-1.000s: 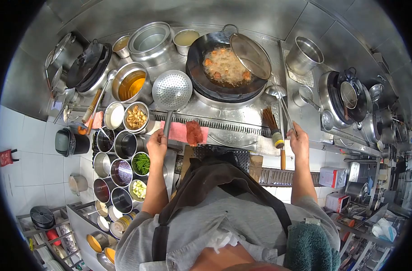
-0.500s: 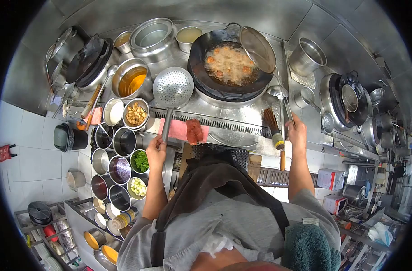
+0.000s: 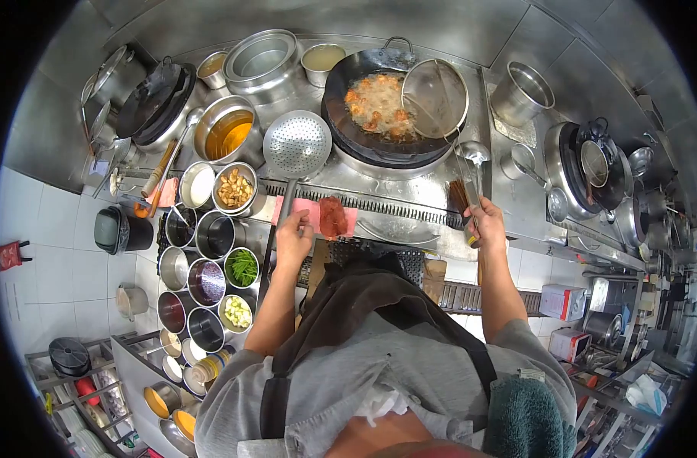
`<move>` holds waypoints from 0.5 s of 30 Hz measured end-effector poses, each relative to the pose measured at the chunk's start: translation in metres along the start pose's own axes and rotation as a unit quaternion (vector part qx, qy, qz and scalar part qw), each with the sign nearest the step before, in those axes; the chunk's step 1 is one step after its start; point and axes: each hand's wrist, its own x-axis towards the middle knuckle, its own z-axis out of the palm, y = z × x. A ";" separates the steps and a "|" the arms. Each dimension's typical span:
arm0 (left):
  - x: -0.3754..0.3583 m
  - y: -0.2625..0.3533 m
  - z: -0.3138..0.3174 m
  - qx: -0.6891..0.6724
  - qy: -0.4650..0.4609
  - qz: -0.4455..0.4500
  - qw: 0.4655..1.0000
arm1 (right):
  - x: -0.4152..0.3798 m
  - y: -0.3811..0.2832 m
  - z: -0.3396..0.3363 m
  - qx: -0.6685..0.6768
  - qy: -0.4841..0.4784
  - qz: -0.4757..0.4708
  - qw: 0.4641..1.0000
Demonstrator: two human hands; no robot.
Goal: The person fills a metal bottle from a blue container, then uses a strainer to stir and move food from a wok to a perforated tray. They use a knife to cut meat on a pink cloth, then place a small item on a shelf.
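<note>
My right hand (image 3: pixel 485 223) is closed around the handle of a wire strainer (image 3: pixel 435 99), which is over the right side of a dark wok (image 3: pixel 344 130). Orange-brown pieces (image 3: pixel 379 103) bubble in the wok's oil. A metal ladle (image 3: pixel 473 152) and a bristle brush (image 3: pixel 459 196) are close to that hand, the brush partly covered by it. My left hand (image 3: pixel 293 238) has loosely bent, slightly parted fingers, just right of the handle of a perforated skimmer (image 3: pixel 298 143). A piece of red meat (image 3: pixel 333 218) lies on a pink cloth (image 3: pixel 308 210) beside my left fingers.
Left of me stand a pot of amber oil (image 3: pixel 228 136), a bowl of brown pieces (image 3: pixel 234 189) and several metal containers, one with green vegetables (image 3: pixel 241 267). Tall metal pots (image 3: pixel 260 65) are behind. To the right are a metal pot (image 3: pixel 522 93) and another wok (image 3: pixel 604 172).
My left hand has moved right, off the skimmer handle. My right hand has come left and down, and the strainer has turned to face up more over the wok.
</note>
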 end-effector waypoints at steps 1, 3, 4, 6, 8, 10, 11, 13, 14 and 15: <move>0.000 0.007 0.002 0.000 -0.010 -0.004 1.000 | 0.001 0.001 -0.003 -0.045 0.007 -0.018 0.999; -0.001 0.015 0.006 -0.003 -0.014 -0.005 1.000 | 0.002 0.001 -0.008 -0.088 0.016 -0.037 0.995; -0.001 0.017 0.007 -0.006 -0.018 -0.008 1.000 | 0.002 0.001 -0.011 -0.152 0.033 -0.072 0.985; -0.004 0.014 0.007 -0.010 -0.018 -0.005 1.000 | -0.002 -0.005 -0.016 -0.215 0.049 -0.109 0.969; -0.006 0.008 0.007 -0.013 -0.016 -0.007 1.000 | -0.006 -0.015 -0.020 -0.273 0.057 -0.087 0.956; -0.010 -0.001 0.005 -0.014 0.000 0.002 1.000 | -0.002 -0.018 -0.015 -0.286 0.040 -0.079 0.954; -0.011 -0.004 0.004 -0.014 -0.001 0.002 1.000 | 0.004 -0.017 -0.011 -0.247 0.026 -0.053 0.967; -0.011 -0.007 0.001 -0.011 -0.009 -0.009 1.000 | 0.012 -0.014 0.000 -0.200 0.007 -0.005 0.980; -0.011 -0.006 0.001 -0.010 -0.008 -0.009 1.000 | 0.013 -0.010 -0.001 -0.199 0.006 -0.006 0.980; -0.011 -0.005 0.001 -0.006 -0.009 -0.014 1.000 | 0.018 -0.003 -0.002 -0.175 -0.013 -0.001 0.985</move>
